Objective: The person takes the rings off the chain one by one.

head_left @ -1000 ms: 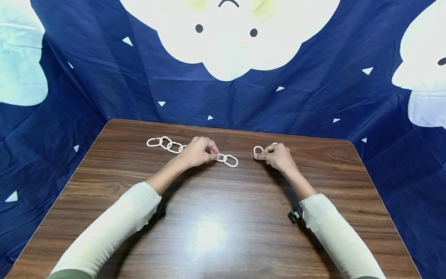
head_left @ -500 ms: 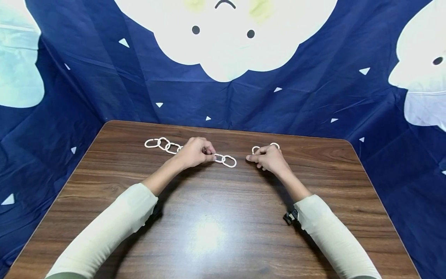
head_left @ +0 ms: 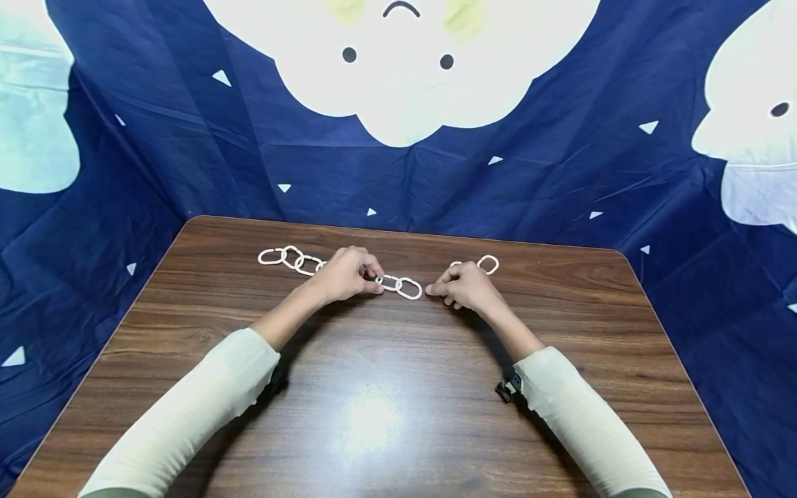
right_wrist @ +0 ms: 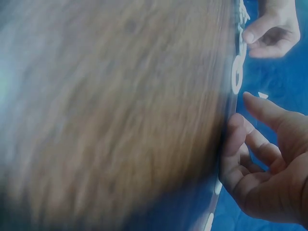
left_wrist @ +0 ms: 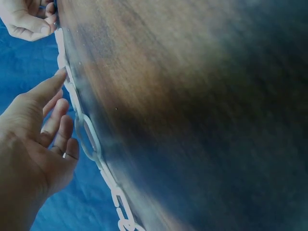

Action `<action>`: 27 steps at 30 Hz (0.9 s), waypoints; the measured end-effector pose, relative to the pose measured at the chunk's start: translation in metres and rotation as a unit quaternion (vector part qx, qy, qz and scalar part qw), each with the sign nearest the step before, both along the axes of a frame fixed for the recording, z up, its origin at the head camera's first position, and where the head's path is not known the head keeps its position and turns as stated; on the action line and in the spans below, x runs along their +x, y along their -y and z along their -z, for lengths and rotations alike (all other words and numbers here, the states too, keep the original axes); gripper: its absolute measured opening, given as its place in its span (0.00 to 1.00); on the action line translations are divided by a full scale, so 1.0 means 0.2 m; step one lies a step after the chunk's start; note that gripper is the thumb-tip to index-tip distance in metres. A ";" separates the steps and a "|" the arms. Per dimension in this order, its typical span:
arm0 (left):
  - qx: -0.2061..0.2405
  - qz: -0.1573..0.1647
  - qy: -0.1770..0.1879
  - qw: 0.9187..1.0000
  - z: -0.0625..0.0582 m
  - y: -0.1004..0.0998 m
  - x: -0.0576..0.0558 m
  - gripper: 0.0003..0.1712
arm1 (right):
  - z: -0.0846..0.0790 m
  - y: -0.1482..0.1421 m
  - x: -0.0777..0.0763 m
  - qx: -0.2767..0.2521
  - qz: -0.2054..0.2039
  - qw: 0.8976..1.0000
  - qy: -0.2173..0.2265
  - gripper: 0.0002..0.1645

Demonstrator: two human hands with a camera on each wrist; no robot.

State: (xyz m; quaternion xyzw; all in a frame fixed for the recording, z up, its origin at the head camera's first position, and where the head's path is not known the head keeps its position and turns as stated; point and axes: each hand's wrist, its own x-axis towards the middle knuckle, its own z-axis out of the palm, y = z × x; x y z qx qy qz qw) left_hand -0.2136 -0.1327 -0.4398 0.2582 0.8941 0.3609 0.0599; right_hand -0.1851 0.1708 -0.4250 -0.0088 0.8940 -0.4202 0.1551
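A chain of white oval links (head_left: 398,283) lies across the back of the table, its middle hidden under my left hand (head_left: 345,275). That hand's thumb and index finger stand apart around one link, and in the left wrist view the thumb tip is right at the chain (left_wrist: 98,147). My right hand (head_left: 470,287) is just right of the chain's last link, thumb pointing toward it. In the right wrist view, a gap shows between the right thumb and the loosely bent fingers (right_wrist: 234,137), with nothing held.
Two loose white links lie beyond the right hand: one link (head_left: 497,263) in full view, the other link (head_left: 456,263) mostly covered by the hand. The brown wooden table (head_left: 386,360) ends just behind them at a blue cloth backdrop (head_left: 324,166) with clouds.
My right hand has left the loose links and moved left and nearer, up to the chain's end. The left thumb and finger have parted from the link they pinched; the chain has stayed put.
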 end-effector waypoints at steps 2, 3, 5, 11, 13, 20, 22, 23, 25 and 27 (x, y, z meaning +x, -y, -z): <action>-0.015 -0.008 0.006 1.000 -0.03 -0.02 0.02 0.13 | 0.00 0.02 0.00 -0.005 -0.004 1.000 0.002 0.12; -0.019 -0.008 0.007 1.000 -0.03 -0.02 0.03 0.13 | 0.00 0.03 0.00 -0.007 -0.007 1.000 0.003 0.12; -0.026 -0.007 0.005 1.000 -0.03 -0.03 0.03 0.13 | 0.00 0.05 0.00 -0.006 -0.010 1.000 0.004 0.11; -0.038 0.006 -0.029 0.999 0.16 0.00 -0.08 0.13 | 0.01 0.10 -0.01 0.008 -0.008 1.000 0.007 0.10; -0.046 0.005 -0.038 0.998 0.25 0.01 -0.13 0.14 | 0.07 0.09 -0.04 -0.003 -0.016 1.000 0.003 0.13; -0.057 0.005 -0.049 0.997 0.31 0.00 -0.16 0.13 | 0.16 0.11 -0.14 0.008 -0.008 0.999 0.031 0.17; -0.059 0.006 -0.055 0.997 0.31 -0.01 -0.16 0.12 | 0.22 0.11 -0.19 0.017 -0.001 0.999 0.038 0.18; -0.058 0.007 -0.057 0.997 0.31 -0.01 -0.16 0.12 | 0.24 0.10 -0.20 0.022 0.003 0.999 0.039 0.19; -0.054 0.007 -0.061 0.997 0.31 -0.01 -0.16 0.11 | 0.27 0.10 -0.22 0.030 0.004 0.999 0.038 0.19; -0.050 0.009 -0.064 0.997 0.30 -0.01 -0.16 0.11 | 0.28 0.11 -0.23 0.035 0.005 0.999 0.038 0.20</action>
